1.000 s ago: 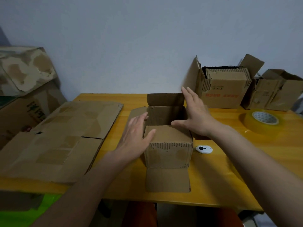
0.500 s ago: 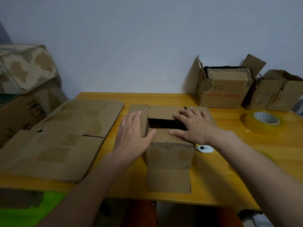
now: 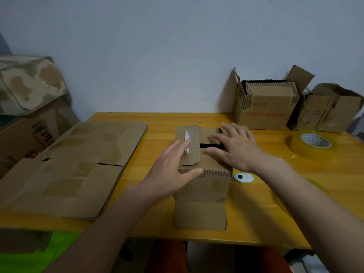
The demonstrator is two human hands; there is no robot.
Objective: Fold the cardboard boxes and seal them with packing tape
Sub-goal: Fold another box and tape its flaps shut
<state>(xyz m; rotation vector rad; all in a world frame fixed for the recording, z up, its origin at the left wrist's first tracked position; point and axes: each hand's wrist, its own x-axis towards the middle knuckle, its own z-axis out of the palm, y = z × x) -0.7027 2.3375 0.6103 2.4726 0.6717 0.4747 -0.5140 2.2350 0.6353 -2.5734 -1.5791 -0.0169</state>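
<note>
Flap-folding step: small box (image 3: 203, 180) under both hands, right hand (image 3: 235, 147) flat pressing top flaps, left hand (image 3: 173, 170) open bringing left flap over; next likely tape roll (image 3: 311, 144), right of right hand.

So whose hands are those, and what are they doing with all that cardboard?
They belong to a person wearing a camera on their head, so you see what they see, looking down. The left hand and right hand are flat and open, pushing down the top flaps of a small cardboard box on a yellow table. Nothing is gripped. Beside it lie flattened cardboard, a roll of packing tape, a little white cutter, and two open boxes at the back.
</note>
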